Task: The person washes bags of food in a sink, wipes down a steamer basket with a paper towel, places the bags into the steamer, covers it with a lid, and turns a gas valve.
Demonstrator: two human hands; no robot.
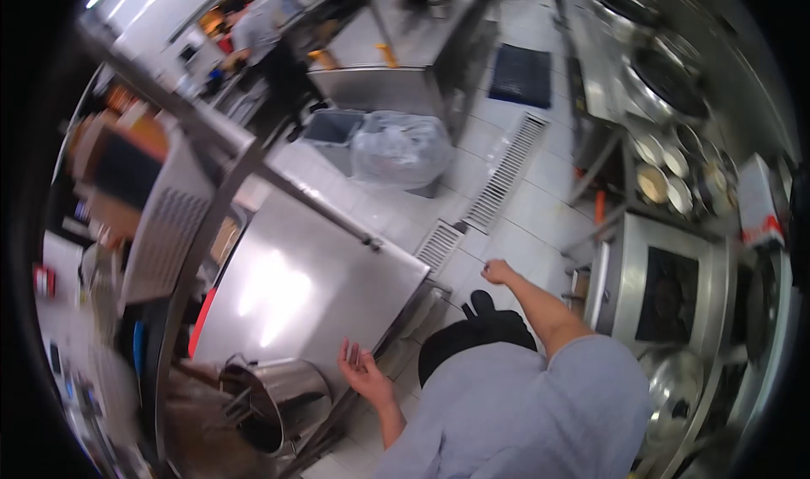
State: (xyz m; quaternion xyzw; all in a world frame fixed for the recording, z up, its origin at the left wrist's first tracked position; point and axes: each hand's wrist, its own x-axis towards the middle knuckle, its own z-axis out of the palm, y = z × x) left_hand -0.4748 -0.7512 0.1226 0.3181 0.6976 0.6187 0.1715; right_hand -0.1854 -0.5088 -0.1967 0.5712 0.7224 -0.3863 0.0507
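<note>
My left hand (364, 374) is beside the edge of a bare steel worktop (312, 285), palm partly up, fingers loosely bent and apart, with nothing in it. Close by on the left stands a large steel pot (295, 399) with utensils sticking out of it. My right hand (498, 271) is out in front of me above the tiled floor, its fingers curled in, and no object shows in it. A steel oven (662, 289) with a dark window stands to the right of that arm.
Floor drain grates (506, 171) run ahead over white tiles, toward a dark mat (521, 76). Bins, one lined with a clear bag (401, 150), stand by a counter. Pans and bowls (675, 163) fill the right side. A co-worker (266, 45) stands at the far left.
</note>
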